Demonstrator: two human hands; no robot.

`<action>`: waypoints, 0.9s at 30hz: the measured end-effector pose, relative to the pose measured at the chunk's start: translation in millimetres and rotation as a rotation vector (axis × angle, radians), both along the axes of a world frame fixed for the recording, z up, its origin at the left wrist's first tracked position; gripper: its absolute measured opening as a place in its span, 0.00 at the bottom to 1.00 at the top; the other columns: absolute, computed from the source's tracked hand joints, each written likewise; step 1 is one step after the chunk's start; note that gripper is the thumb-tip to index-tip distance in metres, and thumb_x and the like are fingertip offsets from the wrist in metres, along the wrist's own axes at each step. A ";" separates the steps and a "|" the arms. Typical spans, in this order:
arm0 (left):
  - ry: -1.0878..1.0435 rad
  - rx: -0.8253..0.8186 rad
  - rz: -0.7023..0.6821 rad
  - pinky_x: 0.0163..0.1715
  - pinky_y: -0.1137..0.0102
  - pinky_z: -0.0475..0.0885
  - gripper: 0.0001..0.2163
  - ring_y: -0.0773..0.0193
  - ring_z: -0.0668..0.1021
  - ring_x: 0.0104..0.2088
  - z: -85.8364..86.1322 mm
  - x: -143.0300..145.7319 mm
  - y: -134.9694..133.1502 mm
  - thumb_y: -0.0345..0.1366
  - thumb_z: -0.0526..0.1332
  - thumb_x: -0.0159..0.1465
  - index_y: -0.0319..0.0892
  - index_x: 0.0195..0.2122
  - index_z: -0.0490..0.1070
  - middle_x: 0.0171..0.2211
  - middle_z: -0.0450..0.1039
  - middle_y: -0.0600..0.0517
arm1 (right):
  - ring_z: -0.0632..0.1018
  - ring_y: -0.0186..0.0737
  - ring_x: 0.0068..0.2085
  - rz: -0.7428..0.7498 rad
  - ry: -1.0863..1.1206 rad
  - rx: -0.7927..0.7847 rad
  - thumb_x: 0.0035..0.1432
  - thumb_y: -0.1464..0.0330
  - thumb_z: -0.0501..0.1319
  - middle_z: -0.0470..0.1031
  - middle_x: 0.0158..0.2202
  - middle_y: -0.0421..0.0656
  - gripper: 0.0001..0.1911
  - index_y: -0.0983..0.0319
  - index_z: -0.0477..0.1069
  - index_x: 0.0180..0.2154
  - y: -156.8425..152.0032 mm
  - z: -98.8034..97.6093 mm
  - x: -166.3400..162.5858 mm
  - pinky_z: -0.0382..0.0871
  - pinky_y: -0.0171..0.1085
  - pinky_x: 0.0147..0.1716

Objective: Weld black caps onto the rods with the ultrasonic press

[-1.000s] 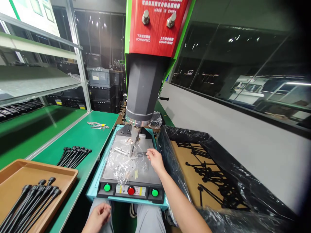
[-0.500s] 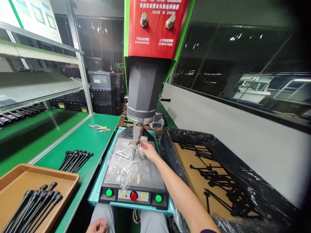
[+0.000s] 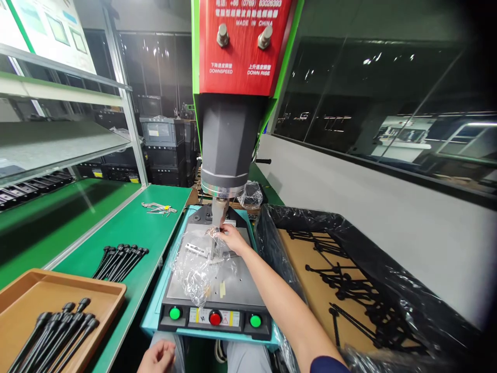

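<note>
My right hand (image 3: 233, 239) reaches to the metal horn (image 3: 218, 212) under the machine's grey head. Its fingers are closed on crumpled clear plastic film (image 3: 196, 282), which is gathered around the horn's lower part and spreads over the metal plate (image 3: 243, 287). The fingertips are partly hidden by the film and horn. A small slotted metal bracket (image 3: 196, 250) lies on the plate under the film. My left hand (image 3: 157, 357) rests by my left thigh, fingers curled in, with nothing visible in them.
Green buttons (image 3: 175, 313) and a red button (image 3: 215, 317) line the machine's front. Left, black rod-like parts (image 3: 120, 261) lie on the green bench beside a brown tray (image 3: 116, 295) holding more. Pliers (image 3: 155, 208) lie farther back. A plastic-lined box (image 3: 289, 248) with black parts stands right.
My right hand has shifted slightly left and up against the horn, drawing the film with it. My left hand has risen slightly. The view has tilted a little.
</note>
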State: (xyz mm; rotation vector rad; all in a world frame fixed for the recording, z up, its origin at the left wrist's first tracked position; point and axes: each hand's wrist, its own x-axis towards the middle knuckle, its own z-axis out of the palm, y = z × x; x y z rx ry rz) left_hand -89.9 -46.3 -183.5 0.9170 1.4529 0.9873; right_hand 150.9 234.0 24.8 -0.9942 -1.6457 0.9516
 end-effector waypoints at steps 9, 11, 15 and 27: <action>-0.013 0.080 -0.013 0.24 0.72 0.59 0.23 0.67 0.65 0.22 69.5 12.6 27.4 0.59 0.62 0.53 0.40 0.31 0.73 0.21 0.67 0.55 | 0.72 0.46 0.45 -0.056 0.069 0.008 0.43 0.66 0.67 0.72 0.41 0.45 0.09 0.61 0.77 0.30 -8.0 13.4 3.0 0.67 0.40 0.43; -0.034 0.072 -0.034 0.24 0.72 0.58 0.23 0.67 0.65 0.22 65.0 15.0 24.5 0.58 0.63 0.53 0.40 0.31 0.72 0.22 0.67 0.55 | 0.73 0.44 0.41 -0.068 0.098 -0.021 0.42 0.64 0.69 0.74 0.36 0.43 0.11 0.61 0.76 0.30 -17.6 14.9 14.3 0.67 0.40 0.41; -0.035 0.060 -0.043 0.23 0.72 0.57 0.23 0.68 0.65 0.21 61.4 16.2 15.3 0.58 0.63 0.53 0.39 0.31 0.72 0.21 0.67 0.55 | 0.74 0.39 0.32 -0.121 0.191 -0.116 0.46 0.57 0.68 0.75 0.30 0.41 0.18 0.62 0.72 0.35 -52.4 9.0 60.7 0.68 0.38 0.32; -0.003 0.247 -0.383 0.43 0.66 0.72 0.19 0.57 0.76 0.44 171.2 74.2 22.1 0.46 0.61 0.61 0.45 0.51 0.71 0.45 0.76 0.47 | 0.76 0.36 0.31 -0.076 0.670 -0.376 0.46 0.61 0.73 0.77 0.32 0.41 0.18 0.61 0.71 0.35 -185.7 25.4 83.2 0.71 0.35 0.31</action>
